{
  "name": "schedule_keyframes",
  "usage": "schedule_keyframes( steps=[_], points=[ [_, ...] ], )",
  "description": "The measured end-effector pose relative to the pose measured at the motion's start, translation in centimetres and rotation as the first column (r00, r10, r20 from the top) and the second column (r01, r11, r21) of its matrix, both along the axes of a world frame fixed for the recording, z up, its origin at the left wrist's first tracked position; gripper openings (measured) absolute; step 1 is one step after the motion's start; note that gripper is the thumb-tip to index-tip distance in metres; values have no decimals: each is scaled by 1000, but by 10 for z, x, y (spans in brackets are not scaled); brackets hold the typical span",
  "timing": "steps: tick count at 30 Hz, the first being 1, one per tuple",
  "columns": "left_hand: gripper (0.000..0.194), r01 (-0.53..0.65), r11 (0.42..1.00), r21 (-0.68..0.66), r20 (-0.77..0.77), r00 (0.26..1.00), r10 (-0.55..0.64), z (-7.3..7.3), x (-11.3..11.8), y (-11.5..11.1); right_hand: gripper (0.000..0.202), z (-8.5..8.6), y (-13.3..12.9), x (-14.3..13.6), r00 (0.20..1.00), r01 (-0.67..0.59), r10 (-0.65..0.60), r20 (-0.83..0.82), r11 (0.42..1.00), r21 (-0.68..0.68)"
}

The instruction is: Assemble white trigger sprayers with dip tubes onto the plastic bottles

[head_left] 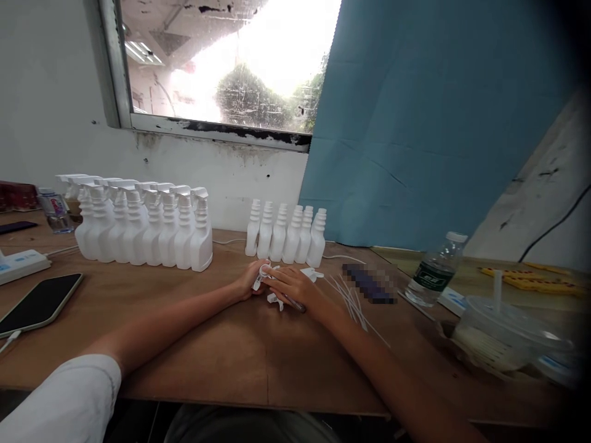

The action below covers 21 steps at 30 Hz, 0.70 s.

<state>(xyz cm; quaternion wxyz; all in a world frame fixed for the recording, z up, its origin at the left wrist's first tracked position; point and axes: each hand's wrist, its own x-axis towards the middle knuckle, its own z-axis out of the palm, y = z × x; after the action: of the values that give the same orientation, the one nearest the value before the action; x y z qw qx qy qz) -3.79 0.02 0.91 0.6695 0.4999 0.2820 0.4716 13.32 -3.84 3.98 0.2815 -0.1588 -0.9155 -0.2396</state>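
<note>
In front of me, near the middle of the table, my left hand (250,280) is closed around a white trigger spray head (261,275). My right hand (295,285) reaches over from the right, its fingers bent onto the same spray head. Under the right palm pokes out the end of a slim, dark metallic object (295,303); I cannot tell whether the hand grips it. Just below the hands lies a loose white trigger piece (276,300). Another white spray head (312,274) rests behind the right hand.
White bottles with spray heads (152,227) stand in rows at left; several headless bottles (286,234) stand behind my hands. Thin white tubes (353,301) lie at right, near a water bottle (431,274) and a lidded plastic cup (498,338). A phone (40,301) and power strip (23,264) lie left.
</note>
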Motion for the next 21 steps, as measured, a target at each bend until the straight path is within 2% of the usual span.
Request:
schedule_keyframes(
  steps=[3,6,8,10,12,15,17,19,21],
  points=[
    [46,-62,997,48,11,998,61,-2,2,-1,29,3,-3,2,1000,-24,24,0,999,-34],
    [46,-187,975,123,26,982,185,-5,2,4,32,13,-16,6,988,-85,53,-143,970,-229],
    [45,-290,941,174,31,957,289,-6,-3,12,30,21,-23,13,960,-116,16,-278,931,-347],
    [44,-387,895,223,21,919,393,-7,-12,22,25,28,-24,25,920,-89,-98,-379,891,-445],
    [40,-470,841,269,-12,871,491,-9,-22,35,29,34,-19,40,865,-50,-256,-431,812,-582],
    [35,-546,774,320,-109,791,602,-12,-35,52,45,37,-7,63,794,-112,-427,-434,599,-793],
    [33,-565,751,343,-191,740,644,-15,-38,59,52,36,1,74,769,-161,-478,-424,497,-853],
    [31,-565,739,368,-268,697,666,-17,-39,63,55,35,5,78,761,-144,-510,-401,469,-871],
    [27,-545,735,404,-331,662,673,-17,-38,63,58,35,5,78,759,-102,-530,-379,478,-872]
  ],
)
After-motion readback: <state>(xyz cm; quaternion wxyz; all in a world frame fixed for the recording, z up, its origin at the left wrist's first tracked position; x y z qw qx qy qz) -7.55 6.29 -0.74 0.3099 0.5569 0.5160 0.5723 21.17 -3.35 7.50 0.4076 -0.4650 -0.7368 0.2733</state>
